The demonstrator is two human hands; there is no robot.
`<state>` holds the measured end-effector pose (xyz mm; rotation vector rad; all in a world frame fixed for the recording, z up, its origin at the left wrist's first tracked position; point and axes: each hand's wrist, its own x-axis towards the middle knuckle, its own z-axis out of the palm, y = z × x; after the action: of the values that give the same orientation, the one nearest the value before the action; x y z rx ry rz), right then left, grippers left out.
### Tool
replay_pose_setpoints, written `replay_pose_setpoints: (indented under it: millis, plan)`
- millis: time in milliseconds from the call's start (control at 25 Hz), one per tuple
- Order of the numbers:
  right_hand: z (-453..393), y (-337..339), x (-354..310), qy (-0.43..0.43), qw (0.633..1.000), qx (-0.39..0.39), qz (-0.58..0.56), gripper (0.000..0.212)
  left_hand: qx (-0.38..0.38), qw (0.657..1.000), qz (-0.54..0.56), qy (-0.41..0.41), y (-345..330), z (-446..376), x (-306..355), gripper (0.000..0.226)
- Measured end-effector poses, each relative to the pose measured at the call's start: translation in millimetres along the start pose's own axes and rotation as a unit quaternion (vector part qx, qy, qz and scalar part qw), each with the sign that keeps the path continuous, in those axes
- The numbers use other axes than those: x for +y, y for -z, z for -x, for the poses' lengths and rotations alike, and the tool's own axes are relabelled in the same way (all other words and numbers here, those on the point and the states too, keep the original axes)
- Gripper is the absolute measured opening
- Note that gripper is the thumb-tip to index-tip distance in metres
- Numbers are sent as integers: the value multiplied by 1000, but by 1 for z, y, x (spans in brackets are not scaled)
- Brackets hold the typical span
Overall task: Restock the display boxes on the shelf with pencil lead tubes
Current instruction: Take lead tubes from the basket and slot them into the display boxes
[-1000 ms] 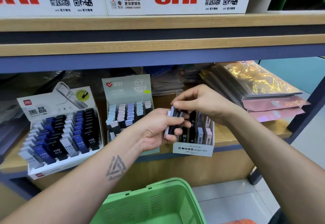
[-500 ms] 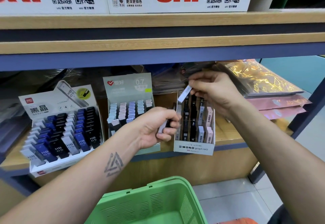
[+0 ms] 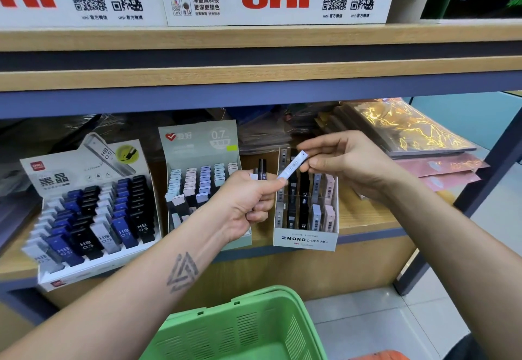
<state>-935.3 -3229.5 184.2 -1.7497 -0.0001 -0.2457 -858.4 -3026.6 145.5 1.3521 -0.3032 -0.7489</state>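
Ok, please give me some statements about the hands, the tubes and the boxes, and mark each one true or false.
1. The right hand pinches a pale tube. True.
2. The left hand holds nothing. False: it grips dark tubes.
3. The pale tube is above the MONO box. True.
4. The green basket stands on the shelf. False: it is below the shelf, near the person.
5. The left box shows tubes marked HB 0.5. True.
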Motion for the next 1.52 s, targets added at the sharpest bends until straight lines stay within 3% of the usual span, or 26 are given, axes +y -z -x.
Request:
replay_pose_setpoints:
  millis: [160,560,720,880,1120,1400,1520]
  plan:
    - [3,4,-1,31,999,-4,41,33,-22,1000,-9,1,-3,0,0,4]
    - [-1,8,3,-5,996,33,79,25,22,999,-28,-37,-9,-2,-6,10]
    - [2,11,-2,10,997,9,79,27,-14,1000,10,4,-10,-2,-4,17]
    - [1,9,-2,21,993,12,119,16,-44,997,40,50,-9,0,-5,25]
    - [0,8,-1,6,991,13,135,17,-82,987,87,107,-8,1,-3,22]
    - [-1,6,-3,-28,997,28,64,17,11,998,-45,-52,-17,-1,-6,7]
    - [-2,10,-9,-18,992,68,105,13,12,999,-43,-31,-21,-2,-6,12]
